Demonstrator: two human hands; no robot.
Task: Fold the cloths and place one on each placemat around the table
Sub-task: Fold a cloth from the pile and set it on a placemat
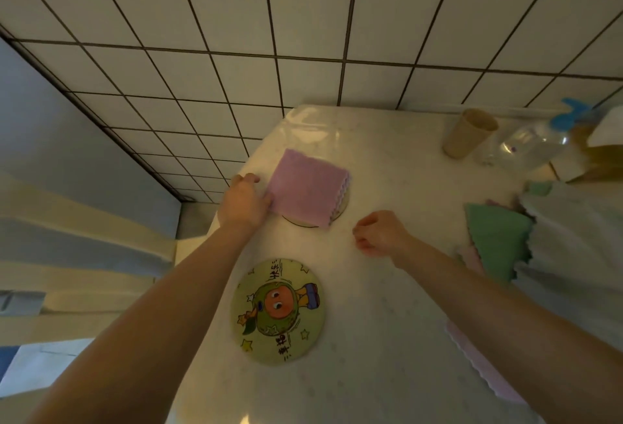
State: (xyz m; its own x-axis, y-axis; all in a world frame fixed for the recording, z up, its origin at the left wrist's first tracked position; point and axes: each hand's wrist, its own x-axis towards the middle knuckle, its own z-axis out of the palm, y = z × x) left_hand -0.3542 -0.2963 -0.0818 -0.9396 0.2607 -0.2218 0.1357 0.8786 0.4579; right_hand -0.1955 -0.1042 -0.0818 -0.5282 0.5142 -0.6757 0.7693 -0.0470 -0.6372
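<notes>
My left grip [244, 202] touches the near-left edge of the folded purple cloth [308, 185], thumb against it; I cannot tell whether I am pinching it. The cloth lies on a round placemat [339, 208] near the desk's [387, 322] far left corner, covering most of it. My right grip [379, 233] hovers loosely curled, holding nothing. A cartoon placemat [278, 310] lies bare nearer me; a green cloth [497, 241] waits to the right
</notes>
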